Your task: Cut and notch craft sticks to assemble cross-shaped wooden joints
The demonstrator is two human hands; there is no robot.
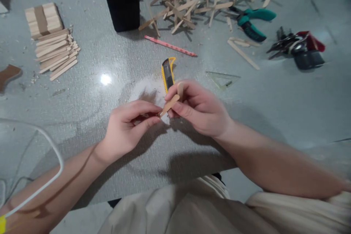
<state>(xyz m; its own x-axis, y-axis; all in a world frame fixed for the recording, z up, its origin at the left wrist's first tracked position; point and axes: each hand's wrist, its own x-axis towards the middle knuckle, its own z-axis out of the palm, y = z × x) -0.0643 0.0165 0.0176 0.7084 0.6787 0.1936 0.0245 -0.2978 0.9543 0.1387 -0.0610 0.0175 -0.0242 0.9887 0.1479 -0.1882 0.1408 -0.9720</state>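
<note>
Over the grey table point(192, 161), my right hand point(199, 108) holds wooden craft sticks point(170, 104) between thumb and fingers; one rounded end points up by the fingers. My left hand point(130, 122) meets it from the left, thumb and fingertips pinched at the lower end of the sticks. What exactly lies within the left pinch is too small to tell. Just beyond my right fingertips, a yellow and black cutter point(167, 74) lies on the table. Pale dust point(146, 89) is spread beneath and beyond the hands.
Stacked sticks point(56, 51) and a banded bundle point(44, 20) lie left. At the back are a black container point(122, 0), joined sticks point(181, 11), a pink pencil point(170, 46) and teal pliers point(253, 22). Keys point(298, 47) and a clear triangle point(224, 79) lie right. A white cable point(55, 150) crosses lower left.
</note>
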